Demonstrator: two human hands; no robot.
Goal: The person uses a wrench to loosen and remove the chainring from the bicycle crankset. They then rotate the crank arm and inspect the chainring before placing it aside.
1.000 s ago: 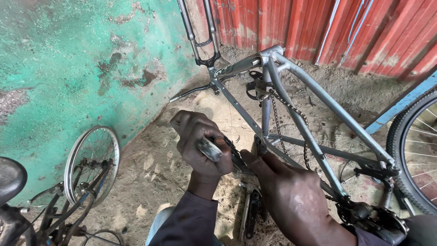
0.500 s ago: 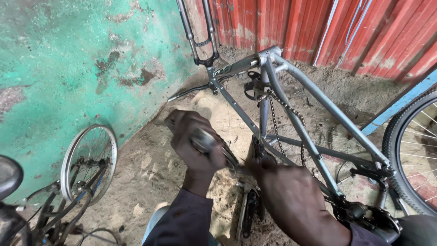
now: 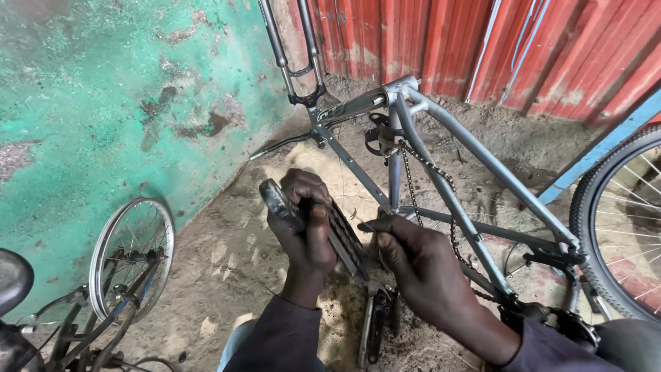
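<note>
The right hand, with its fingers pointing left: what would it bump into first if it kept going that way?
Probably the dark bicycle pedal that the left hand grips. The right hand points its fingertips at it, almost touching, though depth is unclear.

pedal [image 3: 339, 238]: black, ribbed, tilted, we see it gripped in the left hand [image 3: 303, 224] | crank arm [image 3: 377, 318]: dark metal, we note it hanging down below, near sandy floor

My left grip [image 3: 303, 227] covers the middle of the pedal [image 3: 341, 238], and my right grip [image 3: 420, 269] hides the crank end. The rear wheel [image 3: 620, 227] and saddle [image 3: 12, 279] run off the frame edges.
</note>
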